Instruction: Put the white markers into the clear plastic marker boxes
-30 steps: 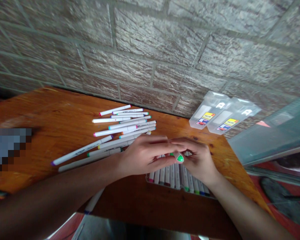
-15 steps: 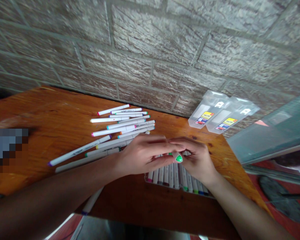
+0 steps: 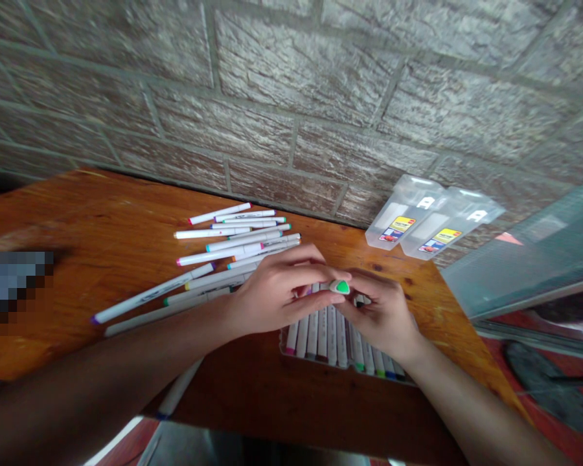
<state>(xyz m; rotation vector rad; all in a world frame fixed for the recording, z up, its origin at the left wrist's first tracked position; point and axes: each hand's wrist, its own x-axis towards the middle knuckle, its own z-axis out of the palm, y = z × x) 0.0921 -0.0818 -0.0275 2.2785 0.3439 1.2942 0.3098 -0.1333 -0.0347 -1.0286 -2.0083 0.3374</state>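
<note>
A white marker with a green end (image 3: 341, 287) is held just above a clear tray (image 3: 284, 343), its green end facing me. My left hand (image 3: 282, 285) pinches it between thumb and fingers. From the other side, my right hand (image 3: 381, 307) closes its thumb and forefinger on the same marker; its other fingers are mostly hidden. Below both hands, the tray holds a row of white markers (image 3: 323, 336) with coloured ends. Part of that row is covered by my hands. Left of the tray, several loose markers (image 3: 221, 254) lie on the wooden table (image 3: 121, 226).
Two translucent plastic cases (image 3: 430, 223) with yellow labels stand at the back right against the brick wall (image 3: 272, 84). One marker (image 3: 182, 391) lies by the table's front edge, partly under my left forearm. A blurred-out object (image 3: 10, 281) sits at the far left.
The green-ended marker has risen slightly and shifted a little left between my fingers, its end turning more toward me. The loose markers and cases stay put.
</note>
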